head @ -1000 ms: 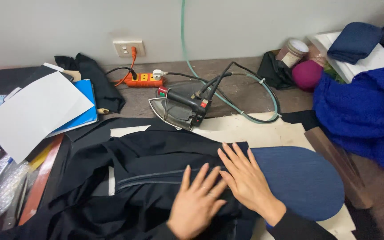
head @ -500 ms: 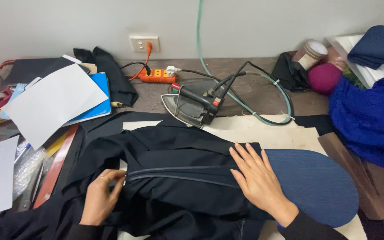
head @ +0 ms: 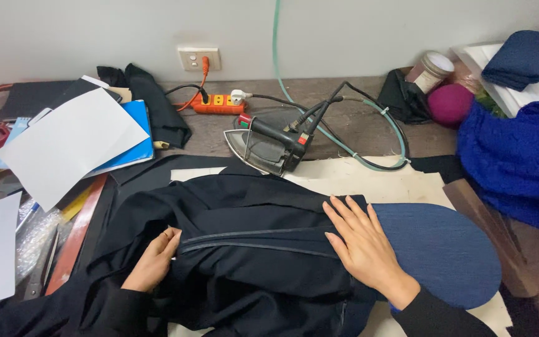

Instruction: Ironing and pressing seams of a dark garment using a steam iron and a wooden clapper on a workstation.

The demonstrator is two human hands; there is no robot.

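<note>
On the left, white paper (head: pixel 63 146) hides most of a blue folder (head: pixel 137 134). Left hand (head: pixel 154 261) pinches a fold of the black garment (head: pixel 251 249), its fingertips hidden in cloth. Right hand (head: pixel 363 243) lies flat on the garment, fingers spread, beside the blue pad (head: pixel 444 249). Behind stands the iron (head: pixel 269 146).
</note>
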